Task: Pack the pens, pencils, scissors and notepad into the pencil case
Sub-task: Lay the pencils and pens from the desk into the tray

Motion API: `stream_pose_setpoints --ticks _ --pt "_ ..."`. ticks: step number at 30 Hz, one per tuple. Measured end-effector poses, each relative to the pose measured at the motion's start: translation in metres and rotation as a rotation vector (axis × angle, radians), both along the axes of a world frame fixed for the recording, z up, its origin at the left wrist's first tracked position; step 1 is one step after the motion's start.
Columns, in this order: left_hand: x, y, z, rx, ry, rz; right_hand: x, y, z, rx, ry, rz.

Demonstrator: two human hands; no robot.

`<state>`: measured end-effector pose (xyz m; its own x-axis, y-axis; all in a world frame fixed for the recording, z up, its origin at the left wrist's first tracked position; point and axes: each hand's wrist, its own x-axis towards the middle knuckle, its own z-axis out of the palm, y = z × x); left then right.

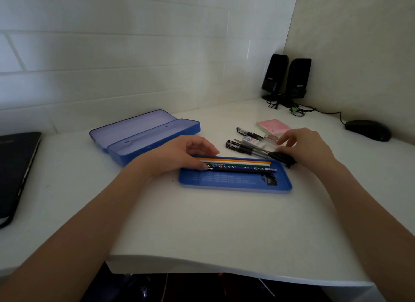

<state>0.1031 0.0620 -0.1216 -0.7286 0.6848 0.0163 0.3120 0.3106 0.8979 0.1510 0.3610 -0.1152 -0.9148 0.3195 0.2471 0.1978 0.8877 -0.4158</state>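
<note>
A blue pencil case point(143, 133) lies open at the back left. Its blue inner tray point(235, 184) sits apart on the desk in front of me, with several pencils point(238, 164) lined along its far edge. My left hand point(184, 155) curls over the pencils' left ends, thumb on them. Black pens point(243, 147) lie just behind the tray, and black-handled scissors point(281, 158) lie at its right corner. A pink notepad point(272, 126) lies further back. My right hand point(307, 146) hovers over the scissors, its loosely bent fingertips at the pens' right ends.
A small white eraser point(253, 142) lies among the pens. Two black speakers point(287, 77) with cables stand in the back right corner, and a black mouse point(368, 129) lies right of them. A dark laptop point(15, 171) rests at the left edge.
</note>
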Motion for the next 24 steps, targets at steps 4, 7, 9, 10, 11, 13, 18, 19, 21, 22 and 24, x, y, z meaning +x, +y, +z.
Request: stream_pose_setpoints --ticks 4,7,9,10,11,13,18,19,21,22,24 --pt "0.0 0.0 0.0 -0.009 0.001 0.001 0.0 0.0 0.001 0.04 -0.017 -0.051" --pt "0.0 0.0 -0.001 -0.002 -0.001 0.003 0.0 -0.004 0.002 0.095 -0.007 -0.091" --pt "0.0 0.0 -0.001 0.008 -0.006 0.0 0.001 -0.005 0.003 0.114 -0.001 -0.101" --pt "0.0 0.0 -0.001 0.013 -0.006 -0.001 0.001 -0.006 0.004 0.119 0.0 -0.102" --pt "0.0 0.0 -0.001 0.015 -0.005 -0.001 0.002 -0.006 0.004 0.12 0.007 -0.099" --pt "0.0 0.0 -0.001 0.012 -0.005 -0.003 0.003 -0.007 0.005 0.091 0.047 -0.091" --pt "0.001 0.0 0.0 0.01 -0.009 0.001 0.007 -0.013 0.01 -0.108 0.201 0.006" --pt "0.001 0.0 0.0 0.008 -0.008 0.001 0.009 -0.016 0.012 -0.158 0.235 0.036" --pt "0.001 0.0 0.0 0.005 -0.01 0.005 0.013 -0.022 0.019 -0.268 0.25 0.122" --pt "0.001 0.0 -0.001 0.01 -0.016 0.014 0.016 -0.025 0.022 -0.324 0.226 0.182" --pt "0.0 0.002 -0.001 0.044 -0.022 0.049 0.022 -0.031 0.027 -0.381 0.147 0.318"
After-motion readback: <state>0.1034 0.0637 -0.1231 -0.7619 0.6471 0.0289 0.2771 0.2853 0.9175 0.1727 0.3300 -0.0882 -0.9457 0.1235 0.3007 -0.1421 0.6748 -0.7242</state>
